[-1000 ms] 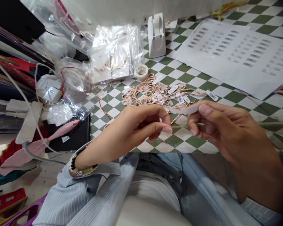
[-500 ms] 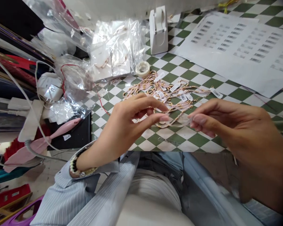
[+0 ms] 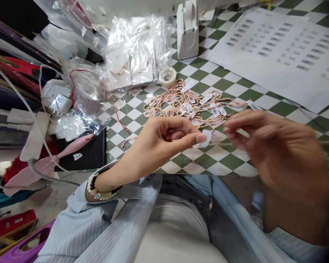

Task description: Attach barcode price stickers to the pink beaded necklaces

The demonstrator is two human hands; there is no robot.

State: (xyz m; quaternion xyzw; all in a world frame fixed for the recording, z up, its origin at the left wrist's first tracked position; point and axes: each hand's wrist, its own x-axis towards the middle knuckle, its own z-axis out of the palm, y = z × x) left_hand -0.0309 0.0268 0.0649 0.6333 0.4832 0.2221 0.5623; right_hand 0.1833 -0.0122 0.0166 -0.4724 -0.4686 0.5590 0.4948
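My left hand (image 3: 167, 142) is closed in a pinch on a small white label (image 3: 204, 138), which sticks out past the thumb and fingertip. A short beaded strand end (image 3: 128, 140) shows on the table left of this hand; whether it runs into the palm is hidden. My right hand (image 3: 274, 146), blurred by motion, is a little to the right of the label with its fingers apart and nothing visible in them. Behind both hands lies a tangled pile of pink and gold beaded strands (image 3: 175, 102), several with white barcode tags (image 3: 205, 99).
A tape roll (image 3: 167, 76) and a white tape dispenser (image 3: 188, 33) stand behind the pile. Barcode sheets (image 3: 279, 54) lie at the back right of the checkered table. Clear plastic packets (image 3: 134, 54), a white charger (image 3: 57, 96) and a pink fan (image 3: 71, 148) are at the left.
The white label was in my right fingertips and is now in my left. My right hand has let go and pulled slightly away, its fingers parting.
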